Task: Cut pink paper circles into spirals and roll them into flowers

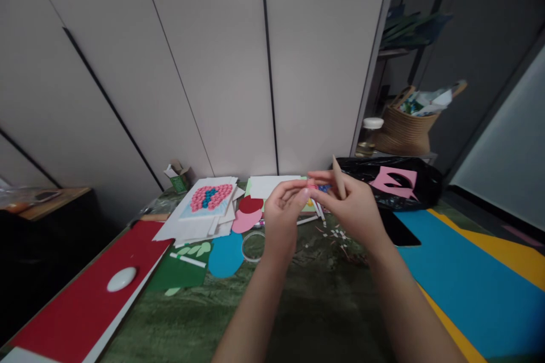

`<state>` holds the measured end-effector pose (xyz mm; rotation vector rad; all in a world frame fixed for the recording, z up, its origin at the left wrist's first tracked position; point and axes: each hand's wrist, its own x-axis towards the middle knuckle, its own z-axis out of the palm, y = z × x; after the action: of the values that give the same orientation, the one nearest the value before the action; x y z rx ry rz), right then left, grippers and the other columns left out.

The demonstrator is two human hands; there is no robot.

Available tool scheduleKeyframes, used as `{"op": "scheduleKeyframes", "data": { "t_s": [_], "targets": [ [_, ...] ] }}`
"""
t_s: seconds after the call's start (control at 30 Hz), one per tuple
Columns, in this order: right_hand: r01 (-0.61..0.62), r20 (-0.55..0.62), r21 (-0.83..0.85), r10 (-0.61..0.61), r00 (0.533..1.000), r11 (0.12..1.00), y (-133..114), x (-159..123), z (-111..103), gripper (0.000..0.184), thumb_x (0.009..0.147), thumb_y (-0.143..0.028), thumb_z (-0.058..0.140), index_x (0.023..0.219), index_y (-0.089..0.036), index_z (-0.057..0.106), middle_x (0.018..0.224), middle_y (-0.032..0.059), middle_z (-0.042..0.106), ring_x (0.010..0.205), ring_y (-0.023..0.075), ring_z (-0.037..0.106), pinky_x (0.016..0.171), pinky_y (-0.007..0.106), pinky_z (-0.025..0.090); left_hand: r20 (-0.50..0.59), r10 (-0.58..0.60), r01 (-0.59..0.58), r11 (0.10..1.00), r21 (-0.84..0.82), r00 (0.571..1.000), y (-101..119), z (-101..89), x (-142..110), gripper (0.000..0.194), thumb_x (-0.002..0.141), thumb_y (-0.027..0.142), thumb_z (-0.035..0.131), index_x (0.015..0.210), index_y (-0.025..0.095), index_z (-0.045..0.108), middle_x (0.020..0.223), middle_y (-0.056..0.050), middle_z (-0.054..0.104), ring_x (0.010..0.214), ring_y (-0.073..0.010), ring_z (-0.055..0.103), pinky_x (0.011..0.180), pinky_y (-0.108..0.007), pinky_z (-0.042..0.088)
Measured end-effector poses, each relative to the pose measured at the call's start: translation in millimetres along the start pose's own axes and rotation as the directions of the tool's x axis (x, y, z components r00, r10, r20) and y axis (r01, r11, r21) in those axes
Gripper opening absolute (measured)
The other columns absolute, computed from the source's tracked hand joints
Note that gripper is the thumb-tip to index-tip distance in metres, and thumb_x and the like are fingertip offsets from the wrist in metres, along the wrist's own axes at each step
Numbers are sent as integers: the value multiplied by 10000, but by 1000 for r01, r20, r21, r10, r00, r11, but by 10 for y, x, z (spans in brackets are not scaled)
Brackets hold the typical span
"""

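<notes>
Hands: together in front of the body, raised over the surface [191, 323]; fingertips of the left hand [283, 215] and right hand [361, 212] meet around a small pink piece [312, 186].
Pink piece: pinched between both hands, off the surface; its exact shape is too blurred to tell.
Tan piece: a thin, pointed thing [339, 178] stands up among the fingers of the right hand; what it is, I cannot tell.
Picture: lies at the back left on a stack of white paper [174, 227]; raised pink and blue bits [212, 198] already sit close together over much of it, blue in the middle, pink around.
Picture edge: pale blue shows below the bits, with none raised there; the piece in the fingers is apart from it. By the look of it, work on the picture is well along.
Cut shapes: a dark red round [251, 205], a pink round [247, 220] and a blue round [225, 255] lie near the left hand.
Clear ring: just beside the blue round [244, 248].
Green paper: bears pale leaf shapes and a pen [188, 260].
Scraps: small bits [338, 233] litter the surface near the right hand.
In the way: the left forearm and hand lie between the ring and the scraps; the stack's loose sheets overlap untidily.
Right side: large blue sheet [468, 283] over yellow, black bag [430, 181] behind.
</notes>
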<state>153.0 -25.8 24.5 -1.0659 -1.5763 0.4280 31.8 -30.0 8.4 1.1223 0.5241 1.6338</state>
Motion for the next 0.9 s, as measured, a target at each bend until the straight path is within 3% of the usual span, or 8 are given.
{"op": "scheduleKeyframes", "data": {
  "t_s": [0.13,0.2,0.27,0.37,0.5,0.6,0.7,0.9],
  "targets": [
    [85,-65,-84,-90,994,993,-4,-28,34,320,734,-371,650,1014,-215,658,853,28,712,445,65,385,485,254,386,39,-62,68,982,-176,997,5,-12,17,95,765,195,636,850,154,628,875,-40,683,873,-113,625,845,-246,443],
    [136,-83,-123,-147,986,983,-7,-41,41,296,743,-354,647,1006,-218,654,837,14,709,435,62,382,500,256,403,64,-80,92,974,-206,995,24,-17,20,102,767,177,632,865,149,624,890,-47,680,880,-107,623,854,-239,439],
    [201,-105,-169,-221,970,965,-9,-49,42,257,750,-330,647,980,-217,654,830,11,704,506,89,486,561,269,443,81,-98,114,968,-222,992,45,-23,20,116,764,163,633,878,147,621,899,-51,674,893,-107,619,868,-237,434],
    [337,-137,-211,-369,919,918,-11,-53,39,168,764,-282,643,921,-223,654,874,27,698,773,163,618,685,304,483,97,-129,149,959,-240,987,69,-36,20,153,743,148,650,892,153,615,890,-47,662,879,-105,615,868,-234,433],
    [464,-133,-219,-498,857,858,-25,-53,33,94,779,-212,631,868,-236,652,925,32,698,945,181,617,786,331,487,131,-148,179,947,-269,980,82,-56,24,189,732,128,652,911,170,605,869,-34,649,848,-96,609,844,-225,438],
    [456,-125,-217,-488,864,863,-38,-54,28,72,782,-200,627,840,-236,650,933,31,697,950,178,619,801,340,488,154,-150,187,945,-270,977,91,-70,33,185,733,124,645,907,175,604,871,-34,650,845,-97,611,836,-228,443],
    [430,-106,-226,-461,881,874,-42,-51,21,45,788,-218,616,815,-233,650,976,42,685,967,191,619,810,360,491,147,-134,162,968,-194,980,110,-86,42,189,722,152,653,905,171,608,932,-60,661,908,-141,620,868,-277,446],
    [425,-35,-372,-469,882,825,-38,-57,0,98,820,-229,574,866,-219,660,1094,70,643,1036,198,596,865,367,484,32,83,-88,981,171,996,168,-126,38,256,673,175,707,919,179,635,1006,-73,676,976,-174,617,900,-316,453]
  ]
}}
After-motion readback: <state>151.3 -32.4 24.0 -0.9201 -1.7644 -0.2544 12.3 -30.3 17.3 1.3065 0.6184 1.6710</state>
